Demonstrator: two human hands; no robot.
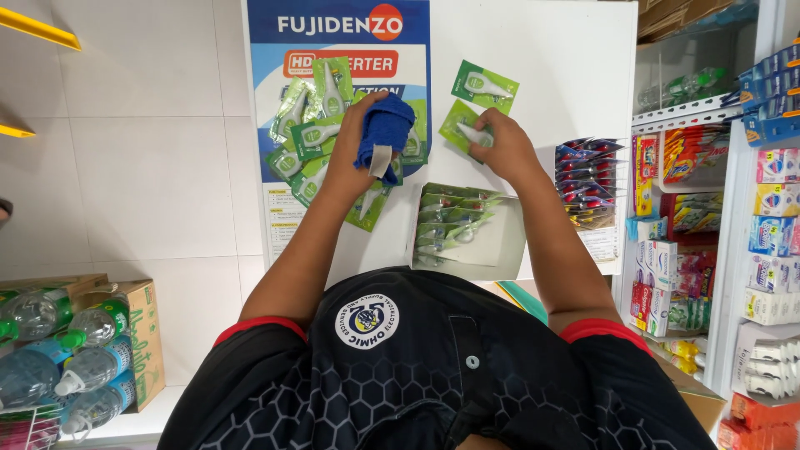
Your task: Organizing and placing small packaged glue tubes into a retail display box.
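My left hand (357, 143) grips a blue cloth (384, 132) above a pile of green blister packs (310, 133) spread on a white table (567, 75). My right hand (500, 146) rests on one green pack (461, 125) lying flat on the table. Another green pack (484, 86) lies apart just beyond it. In front of me stands an open white box (496, 243) with several green packs upright inside it.
A blue and white poster (275, 50) lies under the pile. A stack of red and blue sachets (587, 179) sits at the table's right edge. Shelves of boxed goods (771, 250) stand to the right. A cardboard box of water bottles (75, 350) is on the floor at left.
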